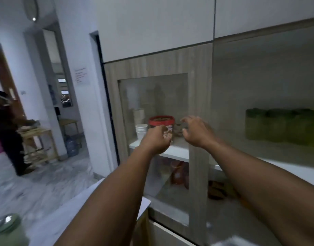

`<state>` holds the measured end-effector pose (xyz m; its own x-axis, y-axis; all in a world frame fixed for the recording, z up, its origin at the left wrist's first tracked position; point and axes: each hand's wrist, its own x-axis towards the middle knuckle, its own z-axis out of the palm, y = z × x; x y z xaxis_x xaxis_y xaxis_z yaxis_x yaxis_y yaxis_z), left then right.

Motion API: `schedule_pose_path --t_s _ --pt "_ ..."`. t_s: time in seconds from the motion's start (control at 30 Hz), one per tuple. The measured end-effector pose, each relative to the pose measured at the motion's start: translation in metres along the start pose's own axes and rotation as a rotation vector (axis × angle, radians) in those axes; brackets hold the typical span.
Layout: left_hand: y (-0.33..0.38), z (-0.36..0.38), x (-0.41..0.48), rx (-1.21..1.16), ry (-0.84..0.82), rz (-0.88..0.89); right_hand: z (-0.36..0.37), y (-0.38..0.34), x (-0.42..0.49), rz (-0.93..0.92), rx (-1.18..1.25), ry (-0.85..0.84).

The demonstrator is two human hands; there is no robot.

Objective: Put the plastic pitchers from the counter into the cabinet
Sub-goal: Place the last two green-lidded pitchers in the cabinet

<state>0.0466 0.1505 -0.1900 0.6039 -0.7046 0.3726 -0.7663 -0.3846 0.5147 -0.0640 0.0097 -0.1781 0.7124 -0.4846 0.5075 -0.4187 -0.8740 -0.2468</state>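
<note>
At the bottom left corner, closest to the viewer, a blurred green pitcher point(8, 229) is sitting on the white counter point(117, 208), well apart from both hands. Two bare forearms are stretching forward from the bottom edge toward a wood-grain cabinet point(199, 103) with a glass door point(152, 96). The left hand point(157, 139) is hanging in front of the glass with its fingers curled loosely inward; whether they are pinching anything cannot be told through the blur. The right hand point(196, 130) is hovering just beside it, near the door's wooden edge, with fingers spread and bent, gripping nothing. Behind the glass, on a white shelf point(177, 151), a red-lidded jar point(161, 122) is standing next to a stack of white cups point(141, 130). On the shelf below, orange packets point(178, 173) are showing dimly. To the right, in an open section of the cabinet, a long green block point(282, 125) is resting on the upper shelf. Far off at the left, another person point(7, 132) in dark clothes is standing beside a wooden table point(41, 139), with a large water bottle point(71, 145) on the floor beyond.
</note>
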Motion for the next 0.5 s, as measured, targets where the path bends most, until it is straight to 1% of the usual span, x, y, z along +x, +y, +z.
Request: schedule_pose_path --t_s 0.07,0.13,0.23,0.33,0.4,0.5 --pt "-0.050 -0.038 -0.028 0.109 0.035 -0.075 0.025 -0.063 0.011 -0.101 0.047 -0.035" --pt "-0.105 -0.072 -0.060 0.169 0.076 -0.207 0.058 -0.131 0.014 -0.212 0.097 -0.096" --pt "-0.187 -0.116 -0.112 0.190 0.126 -0.414 0.109 -0.228 0.006 -0.340 0.206 -0.219" --pt "-0.259 -0.152 -0.166 0.216 0.157 -0.612 0.167 -0.310 -0.003 -0.447 0.273 -0.372" --pt "-0.307 -0.169 -0.196 0.241 0.164 -0.738 0.207 -0.358 -0.006 -0.490 0.319 -0.466" --pt "-0.381 -0.183 -0.232 0.230 0.175 -0.923 0.273 -0.420 -0.008 -0.502 0.379 -0.621"
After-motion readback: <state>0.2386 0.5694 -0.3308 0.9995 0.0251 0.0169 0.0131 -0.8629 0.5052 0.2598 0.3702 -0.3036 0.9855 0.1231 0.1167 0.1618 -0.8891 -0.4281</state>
